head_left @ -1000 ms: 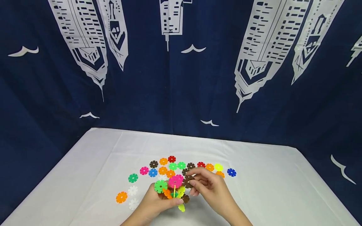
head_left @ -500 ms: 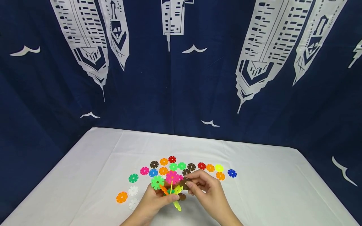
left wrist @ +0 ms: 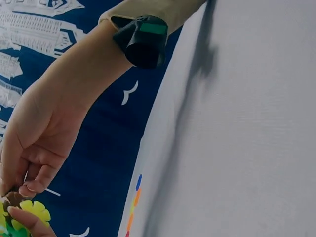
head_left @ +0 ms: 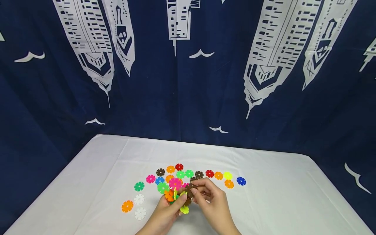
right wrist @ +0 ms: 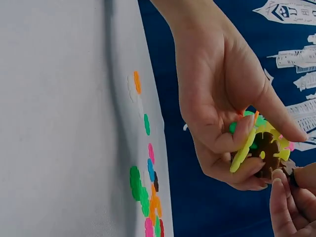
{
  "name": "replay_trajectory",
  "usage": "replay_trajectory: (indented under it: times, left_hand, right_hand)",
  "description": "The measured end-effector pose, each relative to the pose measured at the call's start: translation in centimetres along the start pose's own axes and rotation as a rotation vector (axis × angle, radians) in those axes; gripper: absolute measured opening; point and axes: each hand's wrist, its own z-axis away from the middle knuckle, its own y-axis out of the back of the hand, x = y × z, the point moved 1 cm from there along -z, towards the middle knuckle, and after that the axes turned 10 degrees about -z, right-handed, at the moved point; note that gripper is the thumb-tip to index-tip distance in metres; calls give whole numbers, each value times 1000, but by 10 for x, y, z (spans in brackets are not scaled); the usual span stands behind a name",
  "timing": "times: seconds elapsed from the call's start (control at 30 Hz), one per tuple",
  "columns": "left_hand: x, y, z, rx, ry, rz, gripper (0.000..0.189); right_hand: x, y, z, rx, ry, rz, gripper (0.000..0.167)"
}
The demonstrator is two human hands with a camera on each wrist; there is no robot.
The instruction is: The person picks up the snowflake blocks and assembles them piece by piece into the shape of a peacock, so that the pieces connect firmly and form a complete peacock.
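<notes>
My left hand (head_left: 168, 209) grips a cluster of interlocked notched plastic discs, its thumb pressing from the near side. An orange disc (head_left: 169, 195), a yellow disc (head_left: 184, 210) and a pink disc (head_left: 175, 183) belong to this cluster. So does a brown disc (right wrist: 267, 150), seen face-on in the right wrist view. Close on the right, my right hand (head_left: 212, 202) pinches another brown disc (head_left: 191, 189) between thumb and forefinger, right at the cluster's brown disc. The left wrist view shows the right hand (left wrist: 39, 143) from the side, with the left thumb (left wrist: 32, 221) below it.
Loose discs lie on the white table (head_left: 264, 195) beyond the hands, among them a blue disc (head_left: 241, 181), a red disc (head_left: 210, 173) and a dark green disc (head_left: 139, 186). A white disc (head_left: 140, 213) lies left of the left hand. A dark blue curtain (head_left: 188, 98) hangs behind.
The left hand has turned the cluster, so its orange disc now faces the head view. The right hand has shifted left with its brown disc, closer to the cluster's brown disc.
</notes>
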Motion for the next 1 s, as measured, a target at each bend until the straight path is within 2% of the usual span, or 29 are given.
replay_trajectory:
  times: [0.17, 0.33, 0.43, 0.6, 0.8, 0.9, 1.0]
  left_hand:
    - [-1, -3, 1, 20, -25, -7, 46]
    - [-3, -4, 3, 13, -12, 32, 32]
    - [-5, -4, 3, 10, -10, 47, 27]
    - [-9, -5, 1, 42, -8, 49, 26]
    - [-9, -5, 1, 45, -14, 16, 22]
    - [-6, -5, 1, 6, -21, 20, 28]
    - [-3, -5, 1, -79, -17, 48, 38]
  right_hand:
    - [1, -1, 1, -32, 101, 40, 19]
    - [7, -4, 3, -33, 234, 100, 21]
    - [10, -6, 4, -34, 267, 131, 23]
    - [14, -7, 5, -26, 236, 125, 25]
    - [16, -9, 6, -29, 195, 116, 20]
    - [13, -8, 4, -24, 166, 111, 19]
    - [8, -3, 0, -10, 129, 91, 19]
